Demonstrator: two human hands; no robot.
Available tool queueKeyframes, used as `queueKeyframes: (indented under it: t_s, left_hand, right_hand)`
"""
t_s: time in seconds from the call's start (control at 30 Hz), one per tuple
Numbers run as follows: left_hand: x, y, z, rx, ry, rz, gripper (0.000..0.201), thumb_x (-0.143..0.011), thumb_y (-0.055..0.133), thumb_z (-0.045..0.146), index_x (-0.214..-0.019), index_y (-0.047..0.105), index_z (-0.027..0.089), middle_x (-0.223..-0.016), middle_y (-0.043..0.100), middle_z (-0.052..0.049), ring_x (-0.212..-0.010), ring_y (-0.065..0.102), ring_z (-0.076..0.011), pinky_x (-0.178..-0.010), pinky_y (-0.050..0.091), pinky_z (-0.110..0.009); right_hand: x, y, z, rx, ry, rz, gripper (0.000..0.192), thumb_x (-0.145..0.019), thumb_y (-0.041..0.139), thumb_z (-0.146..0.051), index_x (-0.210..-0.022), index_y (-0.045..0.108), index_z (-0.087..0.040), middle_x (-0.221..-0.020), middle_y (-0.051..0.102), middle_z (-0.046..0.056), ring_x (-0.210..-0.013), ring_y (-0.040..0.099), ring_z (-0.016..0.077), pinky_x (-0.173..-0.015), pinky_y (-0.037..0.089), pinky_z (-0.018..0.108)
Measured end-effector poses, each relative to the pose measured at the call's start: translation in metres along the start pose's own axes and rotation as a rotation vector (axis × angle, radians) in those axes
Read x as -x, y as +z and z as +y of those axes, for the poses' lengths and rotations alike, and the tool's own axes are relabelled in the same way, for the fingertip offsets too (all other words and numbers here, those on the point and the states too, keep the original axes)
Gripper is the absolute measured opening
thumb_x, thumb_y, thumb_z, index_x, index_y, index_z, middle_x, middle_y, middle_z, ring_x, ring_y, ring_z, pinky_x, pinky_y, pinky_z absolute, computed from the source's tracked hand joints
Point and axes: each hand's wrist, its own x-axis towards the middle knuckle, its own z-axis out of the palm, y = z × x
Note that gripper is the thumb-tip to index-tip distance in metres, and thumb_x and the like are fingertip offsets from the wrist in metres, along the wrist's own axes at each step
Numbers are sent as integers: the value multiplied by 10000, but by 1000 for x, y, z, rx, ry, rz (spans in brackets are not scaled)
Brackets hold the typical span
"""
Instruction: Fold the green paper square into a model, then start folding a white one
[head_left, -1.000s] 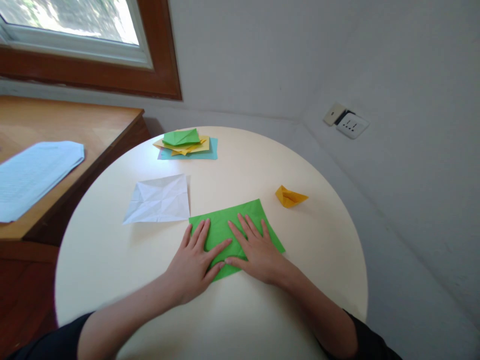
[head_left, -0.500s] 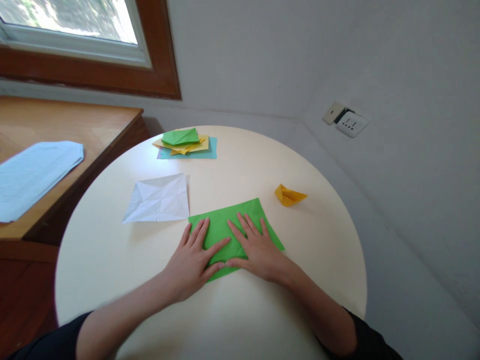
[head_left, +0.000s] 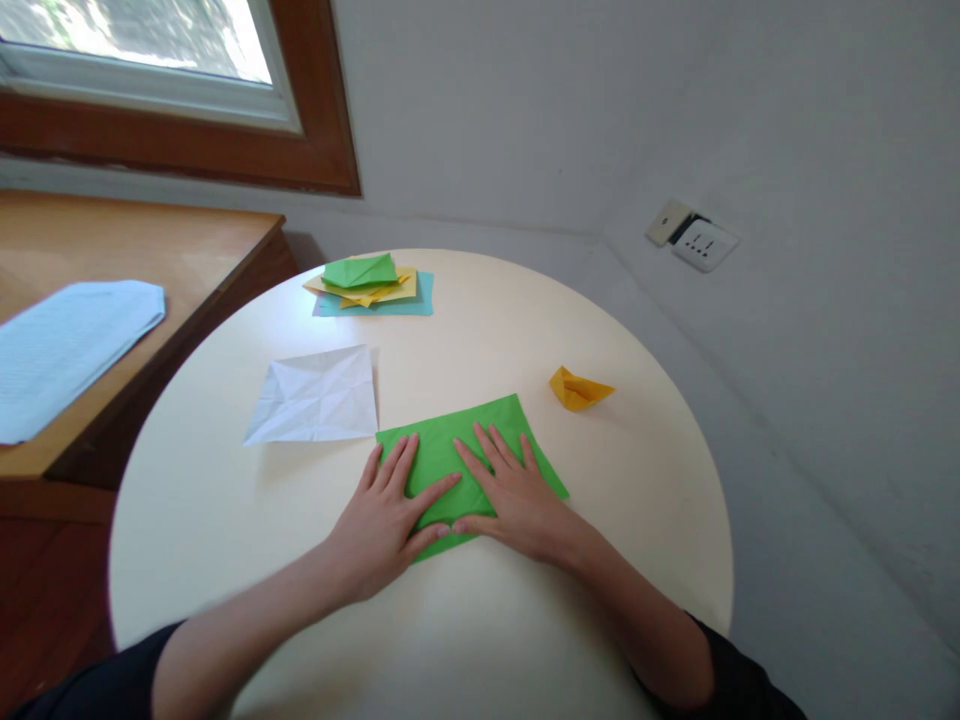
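The flat green paper sheet point(head_left: 471, 450) is laid near the front of the round cream worktop point(head_left: 645, 520) and is pressed down by the left hand point(head_left: 386, 520) and the right hand point(head_left: 510, 500). All fingers are spread flat, with nothing gripped. The sheet looks folded once only, so most folds seem left, while a small folded orange paper boat point(head_left: 579, 389) is seen finished nearby.

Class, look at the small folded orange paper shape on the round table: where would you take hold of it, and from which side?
A judgement: pinch the orange paper shape at its raised middle fold, coming from above. It stands free on the table, apart from the green sheet, and its thin pointed ends lie low, so they would probably bend. The right hand is nearest, but lies flat on the green sheet.
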Motion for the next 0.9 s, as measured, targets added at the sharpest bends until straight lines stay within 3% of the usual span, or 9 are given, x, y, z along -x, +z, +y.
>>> queueKeyframes:
  t_s: [0.9]
  left_hand:
    - [0, 0, 0, -3, 0, 2, 508, -851, 358, 576, -1321, 386, 387, -1453, 290, -103, -1349, 170, -353, -1024, 218, -572]
  right_hand:
    - [1, 0, 0, -3, -13, 1, 925, -721, 406, -730, -1427, 126, -201, -1493, 25, 158, -1371, -3, 328, -1052, 40, 608]
